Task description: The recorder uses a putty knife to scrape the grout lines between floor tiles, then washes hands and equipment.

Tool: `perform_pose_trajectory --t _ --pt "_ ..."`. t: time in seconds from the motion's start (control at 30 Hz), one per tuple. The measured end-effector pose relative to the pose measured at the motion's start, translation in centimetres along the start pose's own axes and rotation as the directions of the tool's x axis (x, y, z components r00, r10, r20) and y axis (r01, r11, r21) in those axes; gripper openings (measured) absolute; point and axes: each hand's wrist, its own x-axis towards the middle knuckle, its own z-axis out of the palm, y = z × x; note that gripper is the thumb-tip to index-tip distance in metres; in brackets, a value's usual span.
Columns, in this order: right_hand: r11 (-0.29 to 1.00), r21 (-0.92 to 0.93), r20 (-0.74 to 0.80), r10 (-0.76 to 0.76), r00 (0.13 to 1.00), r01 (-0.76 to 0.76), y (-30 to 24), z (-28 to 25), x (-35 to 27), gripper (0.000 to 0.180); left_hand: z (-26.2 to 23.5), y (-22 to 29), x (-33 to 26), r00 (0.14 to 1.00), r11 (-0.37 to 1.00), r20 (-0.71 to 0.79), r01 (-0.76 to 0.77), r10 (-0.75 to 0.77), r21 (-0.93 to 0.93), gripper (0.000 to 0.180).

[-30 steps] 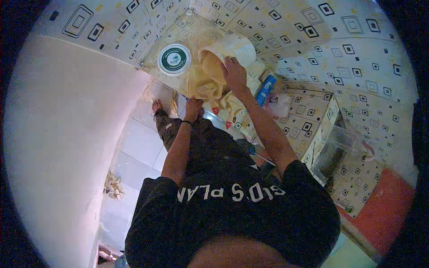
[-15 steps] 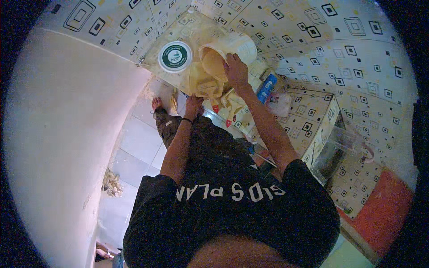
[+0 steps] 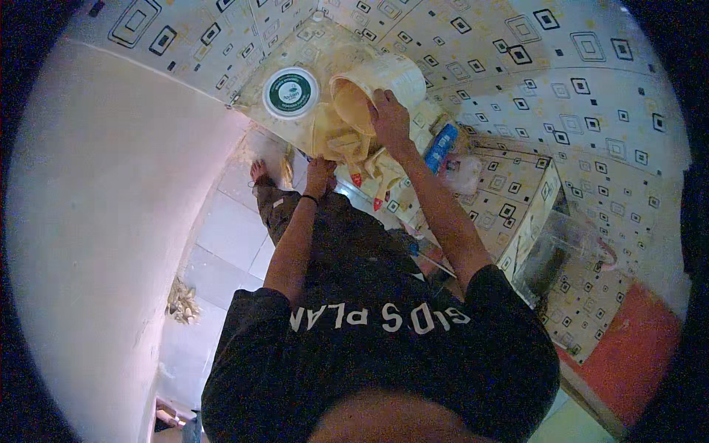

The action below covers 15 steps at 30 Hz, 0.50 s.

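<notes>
A white bucket lies tipped on its side on the patterned counter, its mouth toward me and pale yellow material inside. My right hand is closed over the near right side of its rim. Below the mouth is a yellowish, see-through plastic bag, with pale contents. At the counter's front edge, my left hand is closed at the bag's lower edge; its fingertips are partly hidden. A round white lid with a green ring lies left of the bucket.
Right of the bag are crumpled yellow packets with red tips, a blue packet and a clear plastic bag. A transparent container stands farther right, near a red surface. A pale wall bounds the left.
</notes>
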Motion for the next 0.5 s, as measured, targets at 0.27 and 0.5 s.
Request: perform_pose_trajectory --t 0.27,0.5 --pt "1.0 -0.016 -0.027 -0.021 0.999 0.021 3.9 0.3 0.6 0.019 1.8 -1.5 0.3 0.997 0.933 -0.002 -0.072 0.078 0.354 0.039" --pt "0.994 -0.05 0.034 -0.092 0.995 0.094 4.7 -0.2 4.1 0.023 0.2 -1.0 -0.9 0.98 0.981 -0.05 -0.19 0.191 0.033 0.03"
